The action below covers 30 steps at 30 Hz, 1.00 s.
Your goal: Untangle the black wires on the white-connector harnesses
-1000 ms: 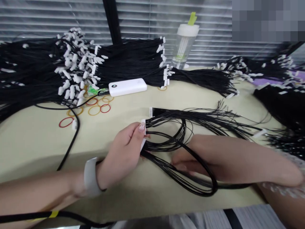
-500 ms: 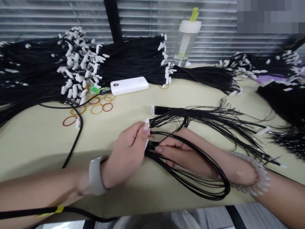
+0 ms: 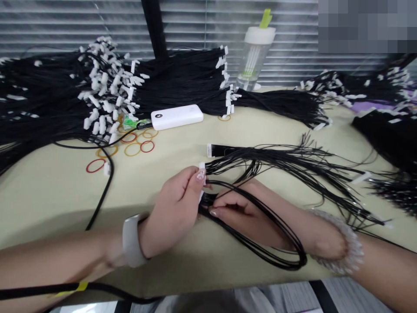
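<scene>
My left hand [image 3: 180, 195] is closed, its thumb pressed on a white connector [image 3: 202, 166] at the end of a black wire harness [image 3: 276, 174]. Some of the wires curve into a loop [image 3: 301, 256] that hangs around my right hand. My right hand [image 3: 250, 208] is closed too, thumb and index finger pinching black wires close to a lower white connector [image 3: 201, 196], partly hidden by my left fingers. Loose wires fan out to the right on the table. Just above lies another white connector [image 3: 209, 150] with black wires.
Piles of black wire harnesses [image 3: 182, 78] with white connectors line the back. A white power bank [image 3: 177, 117] with a black cable [image 3: 106, 191] lies among rubber bands [image 3: 132, 149]. A clear bottle [image 3: 254, 61] stands behind. More wires [image 3: 387, 139] lie at the right.
My right hand has shifted slightly left, closer to the lower connector. The wire loop around it has drawn in to the left. My left hand stays almost still.
</scene>
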{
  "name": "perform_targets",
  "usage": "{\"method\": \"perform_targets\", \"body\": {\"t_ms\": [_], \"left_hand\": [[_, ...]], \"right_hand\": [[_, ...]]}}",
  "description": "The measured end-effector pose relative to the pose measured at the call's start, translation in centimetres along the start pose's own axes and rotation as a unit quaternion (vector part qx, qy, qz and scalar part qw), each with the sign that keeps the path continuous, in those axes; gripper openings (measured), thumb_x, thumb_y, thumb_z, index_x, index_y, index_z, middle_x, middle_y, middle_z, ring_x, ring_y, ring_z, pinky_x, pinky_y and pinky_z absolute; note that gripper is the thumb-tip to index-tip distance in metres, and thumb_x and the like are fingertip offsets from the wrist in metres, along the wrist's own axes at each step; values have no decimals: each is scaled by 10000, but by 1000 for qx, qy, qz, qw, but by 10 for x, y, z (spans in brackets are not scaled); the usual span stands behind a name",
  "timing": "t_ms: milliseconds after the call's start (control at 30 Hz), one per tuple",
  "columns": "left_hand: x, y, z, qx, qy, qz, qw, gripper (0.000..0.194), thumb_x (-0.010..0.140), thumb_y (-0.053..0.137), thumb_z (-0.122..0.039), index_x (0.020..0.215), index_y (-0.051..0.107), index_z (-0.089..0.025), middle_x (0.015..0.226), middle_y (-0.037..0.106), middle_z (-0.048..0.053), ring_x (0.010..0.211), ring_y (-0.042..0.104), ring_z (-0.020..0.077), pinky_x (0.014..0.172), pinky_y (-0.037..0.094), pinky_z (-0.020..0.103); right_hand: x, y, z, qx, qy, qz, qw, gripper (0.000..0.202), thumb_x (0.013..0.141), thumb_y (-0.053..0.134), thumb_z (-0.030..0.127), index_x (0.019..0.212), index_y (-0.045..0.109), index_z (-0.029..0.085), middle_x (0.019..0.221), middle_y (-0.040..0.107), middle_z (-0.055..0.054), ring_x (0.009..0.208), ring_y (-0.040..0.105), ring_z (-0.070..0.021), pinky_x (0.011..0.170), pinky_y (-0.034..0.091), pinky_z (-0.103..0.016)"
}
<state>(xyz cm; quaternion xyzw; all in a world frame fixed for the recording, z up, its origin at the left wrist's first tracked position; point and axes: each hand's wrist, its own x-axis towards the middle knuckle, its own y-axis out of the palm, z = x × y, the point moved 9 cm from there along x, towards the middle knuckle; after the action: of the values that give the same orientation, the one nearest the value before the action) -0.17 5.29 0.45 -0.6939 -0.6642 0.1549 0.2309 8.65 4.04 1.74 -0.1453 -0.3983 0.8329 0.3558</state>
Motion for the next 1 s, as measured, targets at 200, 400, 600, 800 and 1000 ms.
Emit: {"method": "perform_targets", "body": {"t_ms": [200,400,600,800,1000], "left_hand": [[2,1,1,5,-3,3,1000,327,877,283,-382,685,452,-178,630,481,-22,602,439,110,555,355,208],[3,0,1,2,-6,-2,1000,321,875,295,-372,676,455,-178,632,487,-20,601,443,108,547,358,207],[1,0,5,-22,-35,-1,999,335,858,327,-400,629,445,-185,516,395,-37,469,389,90,432,332,190],[0,3,21,-92,-107,1,990,387,810,331,-523,745,520,-192,624,520,-6,428,429,91,331,384,187],[1,0,18,-79,-99,-10,992,386,818,326,-508,719,519,-189,596,503,-7,475,449,101,357,376,174]], "right_hand": [[-5,0,9,-162,-44,4,986,215,836,347,261,671,460,180,630,521,19,568,394,-93,548,261,-246],[-3,3,14,-177,-42,22,983,135,768,367,174,679,467,173,696,547,-10,568,422,-104,544,291,-254],[-6,-9,-2,-212,18,8,977,141,717,418,179,602,499,183,582,547,10,502,397,-95,515,272,-260],[-17,-83,-46,-197,130,-64,970,136,712,504,205,624,605,178,461,516,29,406,378,-43,433,286,-212],[-55,-168,-54,101,66,-443,888,173,717,554,181,853,659,168,851,637,-42,755,570,-148,575,365,-321]]}}
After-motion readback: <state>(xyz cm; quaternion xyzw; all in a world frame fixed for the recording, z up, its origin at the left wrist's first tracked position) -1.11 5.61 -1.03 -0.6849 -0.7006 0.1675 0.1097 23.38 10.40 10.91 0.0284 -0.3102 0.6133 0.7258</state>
